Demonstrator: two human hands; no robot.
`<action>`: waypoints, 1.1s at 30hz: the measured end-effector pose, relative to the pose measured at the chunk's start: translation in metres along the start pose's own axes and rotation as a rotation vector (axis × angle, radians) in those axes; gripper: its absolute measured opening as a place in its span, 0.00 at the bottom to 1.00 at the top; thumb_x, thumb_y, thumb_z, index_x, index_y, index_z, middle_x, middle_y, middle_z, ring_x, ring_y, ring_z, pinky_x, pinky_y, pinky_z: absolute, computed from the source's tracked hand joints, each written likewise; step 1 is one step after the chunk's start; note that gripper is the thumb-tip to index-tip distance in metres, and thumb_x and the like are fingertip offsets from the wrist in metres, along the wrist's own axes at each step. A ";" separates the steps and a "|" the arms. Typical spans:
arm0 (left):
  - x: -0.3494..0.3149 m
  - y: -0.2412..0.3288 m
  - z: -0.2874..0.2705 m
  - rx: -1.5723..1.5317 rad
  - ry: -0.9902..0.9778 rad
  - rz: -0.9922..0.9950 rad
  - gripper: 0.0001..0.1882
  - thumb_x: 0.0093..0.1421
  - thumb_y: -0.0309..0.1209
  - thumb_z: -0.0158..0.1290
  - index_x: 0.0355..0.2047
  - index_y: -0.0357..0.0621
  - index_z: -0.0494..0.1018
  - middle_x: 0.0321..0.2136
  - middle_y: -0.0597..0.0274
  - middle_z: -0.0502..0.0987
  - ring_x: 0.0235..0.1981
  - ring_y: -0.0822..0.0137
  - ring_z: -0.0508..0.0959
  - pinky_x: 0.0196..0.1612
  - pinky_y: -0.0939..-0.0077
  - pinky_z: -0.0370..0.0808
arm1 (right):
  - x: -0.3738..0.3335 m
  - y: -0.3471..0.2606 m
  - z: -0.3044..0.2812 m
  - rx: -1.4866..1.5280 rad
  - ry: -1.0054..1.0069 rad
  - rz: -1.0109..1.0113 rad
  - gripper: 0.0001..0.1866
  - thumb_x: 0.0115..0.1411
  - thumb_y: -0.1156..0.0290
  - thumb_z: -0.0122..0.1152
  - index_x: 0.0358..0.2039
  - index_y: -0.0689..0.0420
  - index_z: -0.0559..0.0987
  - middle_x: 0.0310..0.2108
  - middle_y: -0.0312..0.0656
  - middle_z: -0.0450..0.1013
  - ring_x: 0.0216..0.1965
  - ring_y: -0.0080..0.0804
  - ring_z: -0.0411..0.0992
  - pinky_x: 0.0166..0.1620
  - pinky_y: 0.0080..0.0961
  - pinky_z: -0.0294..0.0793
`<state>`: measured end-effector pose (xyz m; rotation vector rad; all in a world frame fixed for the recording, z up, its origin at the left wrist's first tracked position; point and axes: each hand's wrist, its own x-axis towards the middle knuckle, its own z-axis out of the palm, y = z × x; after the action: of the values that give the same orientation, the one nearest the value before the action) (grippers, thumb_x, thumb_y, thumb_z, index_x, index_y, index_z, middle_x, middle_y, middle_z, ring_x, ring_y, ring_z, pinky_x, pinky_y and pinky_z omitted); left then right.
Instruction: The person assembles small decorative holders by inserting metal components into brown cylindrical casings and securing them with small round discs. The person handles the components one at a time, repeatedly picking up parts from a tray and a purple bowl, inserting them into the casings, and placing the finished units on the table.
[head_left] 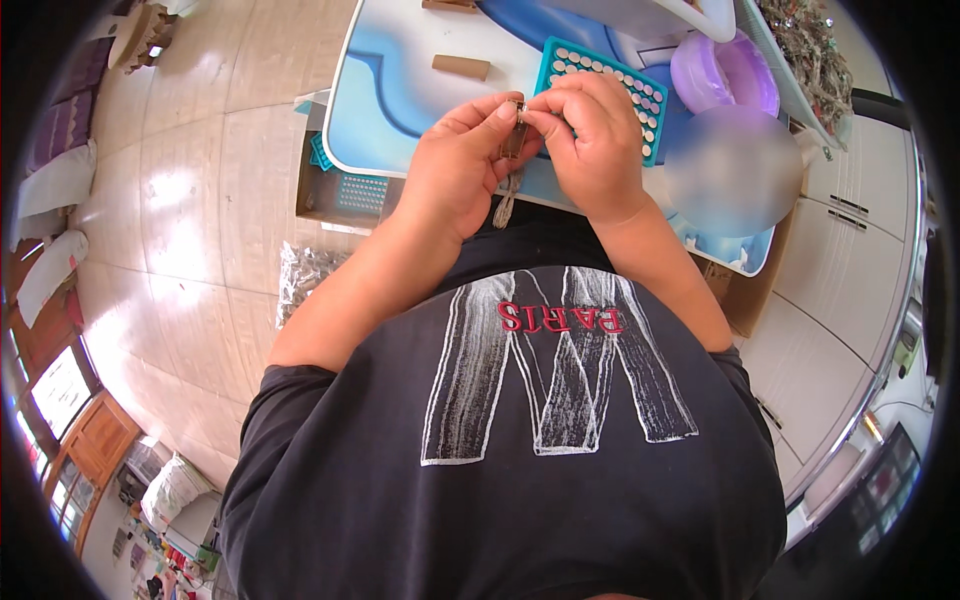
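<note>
Over the near edge of the table, my left hand [455,165] is closed around a small, narrow brownish piece [514,142] with a shiny upper end. My right hand [597,145] meets it there, thumb and forefinger pinched together at that upper end. Whatever sits between those right fingertips is too small to make out. A looped bundle of pale cord [505,207] hangs just below the piece; whether it is joined to it I cannot tell. Behind my right hand lies a teal tray [545,70] holding rows of round whitish pieces, partly covered by that hand.
A brown cardboard tube [461,67] lies on the blue-and-white table [400,65]. Purple basins [700,75] stand at the right, near a blurred round patch. Below the table's left edge, an open cardboard box [312,190] holds teal trays, with a silvery plastic bag [305,270] nearby.
</note>
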<state>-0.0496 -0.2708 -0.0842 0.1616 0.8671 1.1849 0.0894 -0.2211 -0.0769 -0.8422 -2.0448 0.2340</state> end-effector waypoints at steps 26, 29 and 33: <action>-0.003 0.010 0.001 0.019 -0.013 0.018 0.11 0.64 0.31 0.45 0.40 0.34 0.67 0.33 0.57 0.74 0.33 0.66 0.77 0.40 0.73 0.77 | 0.091 0.018 0.041 -0.234 -0.450 -0.067 0.16 0.47 0.63 0.62 0.33 0.58 0.72 0.29 0.46 0.73 0.36 0.45 0.70 0.40 0.36 0.71; -0.003 0.010 0.001 0.025 -0.013 0.016 0.12 0.64 0.30 0.43 0.42 0.33 0.67 0.34 0.56 0.74 0.35 0.65 0.77 0.42 0.72 0.77 | 0.085 0.019 0.039 -0.255 -0.530 0.007 0.14 0.48 0.64 0.59 0.34 0.57 0.72 0.31 0.47 0.73 0.37 0.45 0.70 0.41 0.36 0.71; -0.002 0.010 0.000 0.031 -0.016 0.017 0.12 0.64 0.30 0.43 0.42 0.33 0.68 0.36 0.54 0.75 0.37 0.64 0.77 0.44 0.72 0.76 | 0.077 0.023 0.032 -0.216 -0.417 0.038 0.09 0.50 0.68 0.54 0.33 0.56 0.74 0.32 0.46 0.71 0.38 0.45 0.70 0.41 0.37 0.71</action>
<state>-0.0571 -0.2682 -0.0775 0.2042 0.8717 1.1848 0.0461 -0.1497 -0.0549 -1.0315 -2.4774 0.2271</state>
